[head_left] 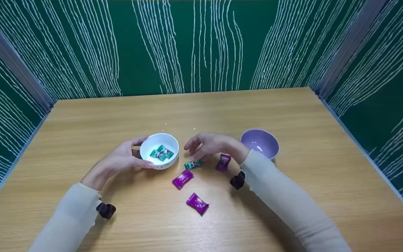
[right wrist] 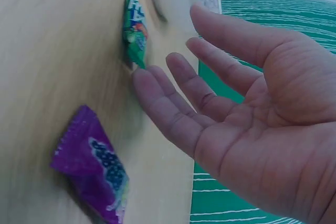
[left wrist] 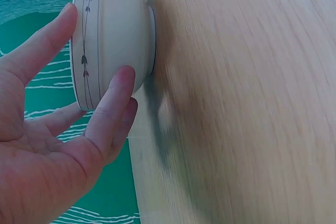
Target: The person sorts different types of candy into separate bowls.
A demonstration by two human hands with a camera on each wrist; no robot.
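My left hand (head_left: 126, 155) grips a white bowl (head_left: 147, 140) from its left side, thumb near the rim and fingers spread round the wall. A leaf-pattern band runs along the outside of this bowl (left wrist: 118, 35) in the left wrist view. Inside it lie green-wrapped candies (head_left: 162, 153). My right hand (head_left: 210, 144) hovers just right of the white bowl, fingers loosely bent with nothing between them. Beneath it a single green candy (head_left: 192, 165) lies on the table. In the right wrist view, a fingertip is close to that candy (right wrist: 135, 30); whether they touch I cannot tell.
Purple-wrapped candies lie on the wooden table (head_left: 145, 224): one (head_left: 223, 162) under the right wrist, one (head_left: 183, 179) below the green candy, one (head_left: 197, 203) nearer me. A purple bowl (head_left: 260, 142) stands behind the right forearm. Green panels (head_left: 184, 45) border the table.
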